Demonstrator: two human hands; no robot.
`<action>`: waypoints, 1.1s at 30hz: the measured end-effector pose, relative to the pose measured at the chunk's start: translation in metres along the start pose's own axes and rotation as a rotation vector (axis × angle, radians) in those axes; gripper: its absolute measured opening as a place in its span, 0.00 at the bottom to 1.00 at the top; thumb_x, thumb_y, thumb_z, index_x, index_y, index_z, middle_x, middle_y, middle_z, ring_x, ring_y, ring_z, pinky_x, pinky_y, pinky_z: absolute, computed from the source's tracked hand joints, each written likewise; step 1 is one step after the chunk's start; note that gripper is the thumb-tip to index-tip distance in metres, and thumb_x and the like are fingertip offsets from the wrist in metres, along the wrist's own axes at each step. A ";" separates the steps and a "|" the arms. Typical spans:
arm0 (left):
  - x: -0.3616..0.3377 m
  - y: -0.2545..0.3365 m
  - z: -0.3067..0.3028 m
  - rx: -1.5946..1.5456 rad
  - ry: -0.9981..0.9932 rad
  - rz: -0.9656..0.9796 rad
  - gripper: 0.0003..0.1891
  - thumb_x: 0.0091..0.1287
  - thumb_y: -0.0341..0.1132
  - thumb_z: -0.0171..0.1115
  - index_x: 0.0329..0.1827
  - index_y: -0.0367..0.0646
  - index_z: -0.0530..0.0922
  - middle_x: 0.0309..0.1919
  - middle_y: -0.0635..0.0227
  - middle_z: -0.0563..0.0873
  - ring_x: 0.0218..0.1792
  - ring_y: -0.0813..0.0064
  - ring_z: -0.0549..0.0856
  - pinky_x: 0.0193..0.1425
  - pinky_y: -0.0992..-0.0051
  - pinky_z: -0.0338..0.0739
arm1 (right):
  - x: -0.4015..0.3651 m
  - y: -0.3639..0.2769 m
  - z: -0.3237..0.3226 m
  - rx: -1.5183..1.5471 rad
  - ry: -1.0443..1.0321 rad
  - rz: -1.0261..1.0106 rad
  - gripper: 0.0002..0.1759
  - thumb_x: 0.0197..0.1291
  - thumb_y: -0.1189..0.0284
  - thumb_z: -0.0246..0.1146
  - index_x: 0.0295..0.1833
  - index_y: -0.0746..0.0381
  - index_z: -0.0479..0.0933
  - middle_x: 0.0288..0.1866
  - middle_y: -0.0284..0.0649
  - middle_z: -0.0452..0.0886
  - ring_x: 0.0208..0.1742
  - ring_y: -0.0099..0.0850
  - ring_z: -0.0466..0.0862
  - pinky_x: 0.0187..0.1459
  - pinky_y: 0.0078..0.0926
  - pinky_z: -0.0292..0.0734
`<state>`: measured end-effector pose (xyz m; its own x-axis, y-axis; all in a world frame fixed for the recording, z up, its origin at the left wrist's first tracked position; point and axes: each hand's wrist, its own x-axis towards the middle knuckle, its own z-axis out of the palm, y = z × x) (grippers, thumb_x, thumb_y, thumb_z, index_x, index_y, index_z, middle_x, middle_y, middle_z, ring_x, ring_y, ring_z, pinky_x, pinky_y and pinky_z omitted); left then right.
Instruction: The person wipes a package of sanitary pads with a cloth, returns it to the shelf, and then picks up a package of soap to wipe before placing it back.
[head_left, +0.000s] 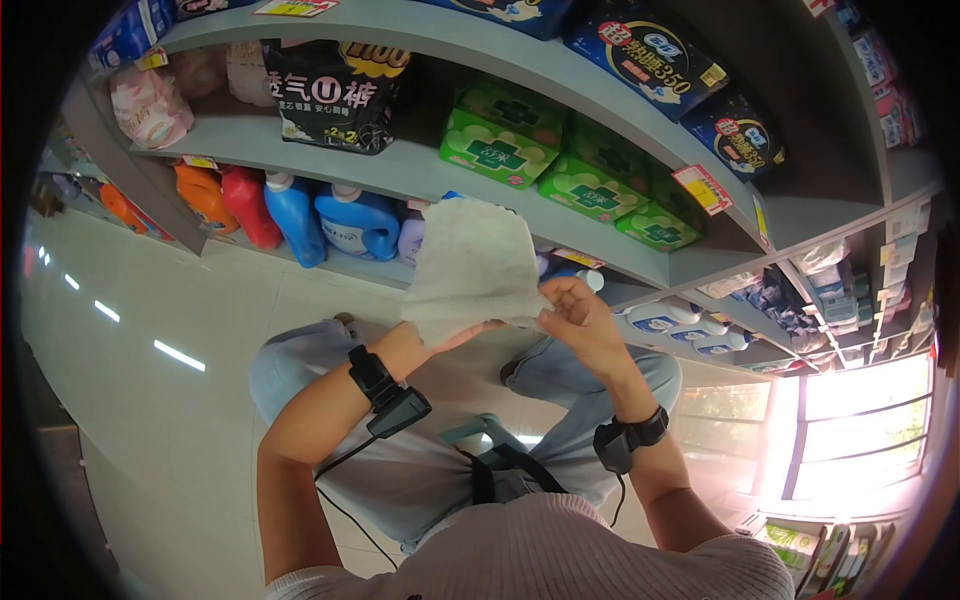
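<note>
A whitish cloth is spread out in front of me, with a folded band along its lower edge. My left hand holds it from below; most of that hand's fingers are hidden under the fabric, and only a part near the thumb shows. At the cloth's lower right corner, my right hand pinches the edge between thumb and fingers. Black straps with small devices are on both wrists, the left one and the right one.
Ahead stands a grey shelf with green boxes, a black package and dark blue packages. Blue bottles and red and orange ones line its bottom level. Glossy tiles cover the floor. White bottles are at right.
</note>
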<state>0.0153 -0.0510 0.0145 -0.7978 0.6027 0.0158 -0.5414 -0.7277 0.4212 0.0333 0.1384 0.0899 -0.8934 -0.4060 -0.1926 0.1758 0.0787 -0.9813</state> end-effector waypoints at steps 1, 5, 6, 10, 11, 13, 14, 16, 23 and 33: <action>0.001 -0.001 -0.003 0.000 0.000 0.000 0.22 0.65 0.40 0.54 0.61 0.50 0.64 0.56 0.68 0.73 0.56 0.71 0.74 0.57 0.68 0.72 | 0.001 -0.001 0.002 -0.086 0.059 -0.049 0.16 0.54 0.79 0.61 0.49 0.63 0.68 0.37 0.30 0.73 0.41 0.19 0.72 0.45 0.16 0.65; 0.006 -0.005 -0.011 -0.062 -0.031 0.028 0.23 0.66 0.41 0.52 0.63 0.51 0.62 0.58 0.67 0.71 0.59 0.69 0.71 0.60 0.64 0.69 | 0.000 -0.001 0.011 -0.436 0.375 -0.195 0.11 0.51 0.78 0.62 0.41 0.63 0.71 0.27 0.32 0.73 0.31 0.20 0.73 0.37 0.18 0.68; 0.007 -0.005 -0.010 -0.146 -0.083 0.086 0.23 0.66 0.41 0.51 0.63 0.51 0.62 0.58 0.67 0.70 0.59 0.68 0.71 0.62 0.63 0.67 | -0.001 -0.001 0.016 -0.437 0.376 -0.196 0.11 0.51 0.78 0.62 0.41 0.63 0.71 0.27 0.32 0.73 0.31 0.20 0.73 0.37 0.18 0.68; 0.006 -0.003 -0.007 -0.254 -0.006 0.079 0.22 0.67 0.42 0.50 0.64 0.51 0.61 0.60 0.68 0.69 0.61 0.67 0.69 0.63 0.62 0.66 | -0.004 -0.002 0.027 -0.719 0.639 -0.374 0.09 0.47 0.77 0.63 0.33 0.63 0.70 0.22 0.37 0.72 0.24 0.26 0.73 0.27 0.23 0.69; 0.006 -0.002 -0.004 -0.278 0.016 0.085 0.22 0.67 0.42 0.50 0.63 0.49 0.63 0.59 0.68 0.71 0.59 0.68 0.71 0.62 0.65 0.67 | -0.004 -0.003 0.028 -0.809 0.647 -0.441 0.09 0.46 0.77 0.63 0.31 0.62 0.69 0.22 0.39 0.72 0.22 0.28 0.73 0.26 0.25 0.69; 0.006 -0.001 -0.002 -0.302 0.039 0.093 0.21 0.66 0.41 0.50 0.62 0.48 0.64 0.58 0.68 0.72 0.58 0.69 0.72 0.61 0.68 0.68 | -0.008 -0.007 0.029 -0.852 0.496 -0.435 0.08 0.46 0.77 0.63 0.31 0.62 0.70 0.22 0.39 0.73 0.21 0.30 0.73 0.25 0.25 0.69; 0.005 0.000 -0.002 -0.213 0.023 0.136 0.21 0.67 0.42 0.49 0.62 0.48 0.64 0.58 0.68 0.72 0.58 0.69 0.72 0.62 0.67 0.67 | -0.010 -0.008 0.028 -0.893 0.343 -0.427 0.08 0.47 0.77 0.63 0.31 0.62 0.70 0.22 0.39 0.74 0.20 0.32 0.73 0.24 0.26 0.69; 0.002 0.003 0.002 -0.125 0.009 0.180 0.22 0.67 0.43 0.48 0.62 0.48 0.63 0.59 0.68 0.71 0.59 0.69 0.71 0.62 0.67 0.67 | -0.017 -0.010 0.016 -0.899 0.160 -0.533 0.08 0.46 0.77 0.63 0.32 0.62 0.71 0.23 0.38 0.74 0.21 0.34 0.73 0.24 0.27 0.69; -0.001 0.007 0.009 -0.272 -0.053 0.078 0.24 0.67 0.47 0.47 0.63 0.48 0.62 0.59 0.66 0.71 0.59 0.67 0.71 0.64 0.64 0.65 | -0.004 -0.040 -0.008 -1.202 0.150 -0.703 0.24 0.40 0.79 0.64 0.49 0.58 0.74 0.51 0.42 0.75 0.56 0.43 0.71 0.57 0.40 0.65; 0.001 0.005 0.017 0.131 -0.187 0.049 0.22 0.68 0.43 0.47 0.63 0.47 0.63 0.54 0.64 0.74 0.55 0.66 0.75 0.56 0.63 0.73 | 0.000 -0.031 -0.007 -0.935 -0.170 -0.617 0.22 0.45 0.76 0.62 0.50 0.57 0.76 0.47 0.42 0.79 0.52 0.36 0.76 0.54 0.32 0.70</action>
<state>0.0166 -0.0486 0.0325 -0.7526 0.6269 0.2014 -0.4548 -0.7160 0.5296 0.0254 0.1422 0.1202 -0.6402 -0.7237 0.2575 -0.7170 0.4427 -0.5384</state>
